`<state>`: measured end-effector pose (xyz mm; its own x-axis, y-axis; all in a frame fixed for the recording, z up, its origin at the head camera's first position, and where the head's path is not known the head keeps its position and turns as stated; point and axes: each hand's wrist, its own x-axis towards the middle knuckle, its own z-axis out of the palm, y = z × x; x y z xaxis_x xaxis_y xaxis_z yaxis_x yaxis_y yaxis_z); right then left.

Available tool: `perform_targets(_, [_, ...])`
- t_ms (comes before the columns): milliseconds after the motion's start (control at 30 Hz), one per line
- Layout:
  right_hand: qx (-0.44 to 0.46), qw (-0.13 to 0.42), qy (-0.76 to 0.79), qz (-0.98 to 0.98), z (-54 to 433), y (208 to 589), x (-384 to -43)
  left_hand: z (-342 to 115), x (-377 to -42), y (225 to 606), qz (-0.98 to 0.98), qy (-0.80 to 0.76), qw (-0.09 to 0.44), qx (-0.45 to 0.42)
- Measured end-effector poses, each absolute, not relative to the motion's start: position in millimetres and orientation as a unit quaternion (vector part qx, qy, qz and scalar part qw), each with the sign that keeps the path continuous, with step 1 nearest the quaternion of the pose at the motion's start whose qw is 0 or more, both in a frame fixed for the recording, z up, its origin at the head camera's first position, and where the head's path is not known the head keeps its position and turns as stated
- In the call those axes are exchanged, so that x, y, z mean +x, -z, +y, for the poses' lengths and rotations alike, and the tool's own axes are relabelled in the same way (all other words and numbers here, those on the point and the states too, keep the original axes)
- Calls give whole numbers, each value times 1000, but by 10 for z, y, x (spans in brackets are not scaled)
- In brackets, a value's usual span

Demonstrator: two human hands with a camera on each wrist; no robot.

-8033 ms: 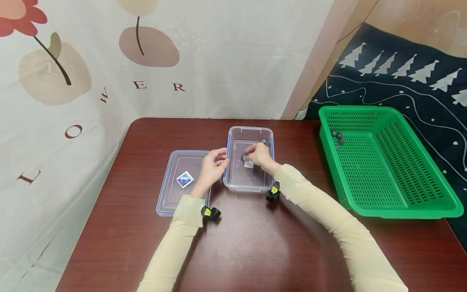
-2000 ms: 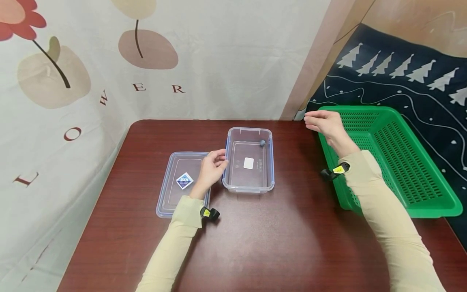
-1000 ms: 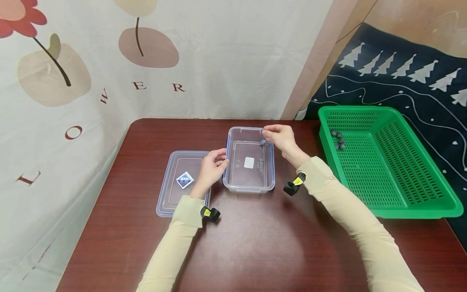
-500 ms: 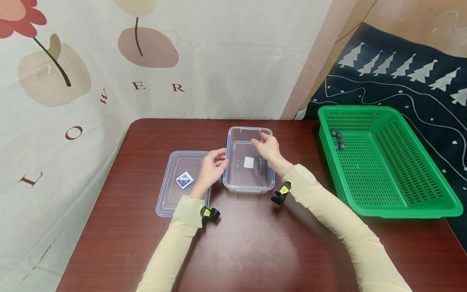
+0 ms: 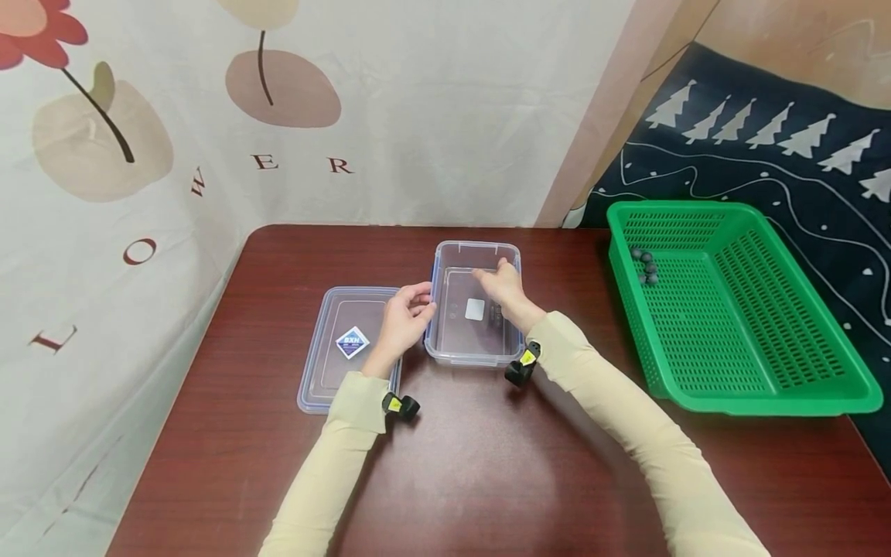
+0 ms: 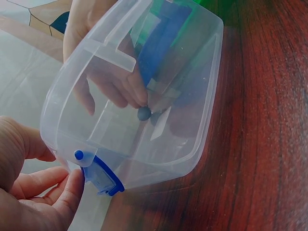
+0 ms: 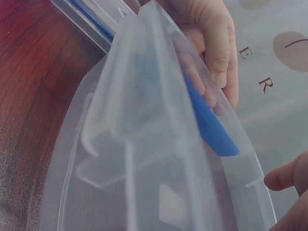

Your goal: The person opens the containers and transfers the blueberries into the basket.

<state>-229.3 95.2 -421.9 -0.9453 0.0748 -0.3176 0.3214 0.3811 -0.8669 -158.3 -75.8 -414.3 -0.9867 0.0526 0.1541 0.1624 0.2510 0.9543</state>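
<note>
A clear plastic box point(image 5: 473, 360) with blue side clips stands lidless on the table, a white square label on its floor. My left hand point(image 5: 402, 325) holds its left side; in the left wrist view the fingers point(image 6: 72, 192) grip at a blue clip point(image 6: 103, 175). My right hand point(image 5: 506, 290) reaches down into the box. Seen through the wall in the left wrist view, its fingertips touch a small dark blue-grey ball point(image 6: 144, 113), while one digit stands apart. From the head view that ball is hidden under the hand.
The box's clear lid point(image 5: 320, 379) lies to the left, partly under my left forearm. At the right stands a green slotted basket point(image 5: 717, 333), with several dark balls point(image 5: 650, 268) in its back left corner. A printed cloth point(image 5: 431, 155) hangs behind the table point(image 5: 473, 464).
My right hand has come from the basket into the box and lowered over the ball. One more ball than 8 s ago lies in the basket. My left hand stays put.
</note>
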Motion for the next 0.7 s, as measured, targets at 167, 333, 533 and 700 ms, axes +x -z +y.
perform_targets(167, [111, 109, 500, 852, 955, 4264, -2314, -782, -1671, 4311, -790, 607, 51, -68])
perform_targets(333, [94, 82, 471, 873, 933, 4280, -2325, -804, -1780, 4538, -789, 606, 70, -73])
perform_targets(533, [83, 79, 462, 880, 905, 4286, -2324, -806, -1787, 4550, -789, 606, 71, -72])
perform_targets(700, [89, 86, 469, 874, 888, 4308, -2321, -800, -1748, 4480, -790, 605, 65, -75])
